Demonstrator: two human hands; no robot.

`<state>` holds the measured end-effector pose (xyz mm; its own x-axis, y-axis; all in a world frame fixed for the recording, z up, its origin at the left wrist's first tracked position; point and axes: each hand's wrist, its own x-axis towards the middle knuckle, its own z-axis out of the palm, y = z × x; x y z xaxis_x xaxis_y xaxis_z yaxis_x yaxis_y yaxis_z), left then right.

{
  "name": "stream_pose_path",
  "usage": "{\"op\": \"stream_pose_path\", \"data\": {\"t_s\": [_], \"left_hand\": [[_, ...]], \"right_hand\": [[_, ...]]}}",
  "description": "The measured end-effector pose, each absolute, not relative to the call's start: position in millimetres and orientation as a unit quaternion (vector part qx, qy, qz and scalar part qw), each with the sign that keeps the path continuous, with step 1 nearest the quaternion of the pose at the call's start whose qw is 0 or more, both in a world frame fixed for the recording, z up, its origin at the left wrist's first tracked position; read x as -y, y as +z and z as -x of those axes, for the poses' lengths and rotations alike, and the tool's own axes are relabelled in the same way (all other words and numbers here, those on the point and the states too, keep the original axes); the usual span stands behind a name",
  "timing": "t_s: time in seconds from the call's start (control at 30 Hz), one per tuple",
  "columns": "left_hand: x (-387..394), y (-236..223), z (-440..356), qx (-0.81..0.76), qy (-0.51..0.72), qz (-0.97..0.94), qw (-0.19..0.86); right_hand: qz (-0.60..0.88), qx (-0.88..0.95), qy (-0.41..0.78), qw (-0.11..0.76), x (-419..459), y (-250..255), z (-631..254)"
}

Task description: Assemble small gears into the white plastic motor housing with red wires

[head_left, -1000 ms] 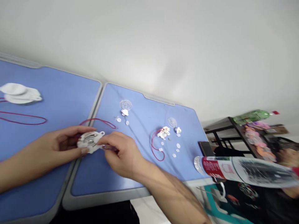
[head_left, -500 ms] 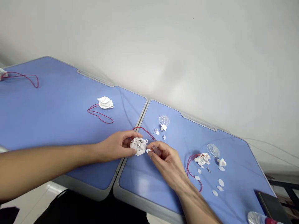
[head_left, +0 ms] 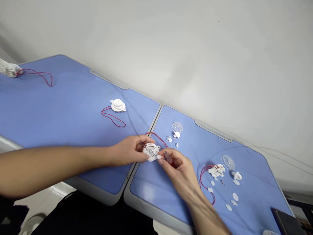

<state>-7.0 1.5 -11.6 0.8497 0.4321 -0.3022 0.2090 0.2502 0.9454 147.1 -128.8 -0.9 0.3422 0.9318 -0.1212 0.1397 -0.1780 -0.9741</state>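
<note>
The left hand [head_left: 128,150] holds a round white plastic housing [head_left: 151,151] just above the blue tabletop, over the seam between two table panels. Its fingers curl together around the housing's near edge, with the thumb on top, pinching it. The open face shows small metal parts at the centre. A thin red wire loop [head_left: 156,134] leaves the housing and arcs away beyond the left fingertips.

The right hand [head_left: 177,168] is just beside the housing, its fingers drawn together and pinching a small translucent reddish object [head_left: 168,158]. A small white piece [head_left: 159,157] lies at the right fingertips, but whether they grip it cannot be told.

Ahead of the right fingers lie a clear round plastic cover [head_left: 177,127] and tiny metal pins [head_left: 168,137]. Further right are a second clear round cover [head_left: 228,162], a cluster of white parts with red wire [head_left: 216,171], and scattered white discs [head_left: 235,196]. Left of the left fingers, a closed white round unit [head_left: 117,105] sits beside its own red wire loop [head_left: 112,119]. At the far left edge, a white lump [head_left: 9,69] trails more red wire [head_left: 36,75]. A dark flat slab [head_left: 285,222] lies at the lower right corner.
</note>
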Motion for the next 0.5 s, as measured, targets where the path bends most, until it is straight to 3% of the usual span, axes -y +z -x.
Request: {"op": "stream_pose_path", "data": {"t_s": [0.5], "left_hand": [[3.4,-11.7,3.4,-0.23,0.104,-0.558,0.791]], "right_hand": [[0.647,0.476,0.352,0.481,124.2,1.3,-140.6]]}}
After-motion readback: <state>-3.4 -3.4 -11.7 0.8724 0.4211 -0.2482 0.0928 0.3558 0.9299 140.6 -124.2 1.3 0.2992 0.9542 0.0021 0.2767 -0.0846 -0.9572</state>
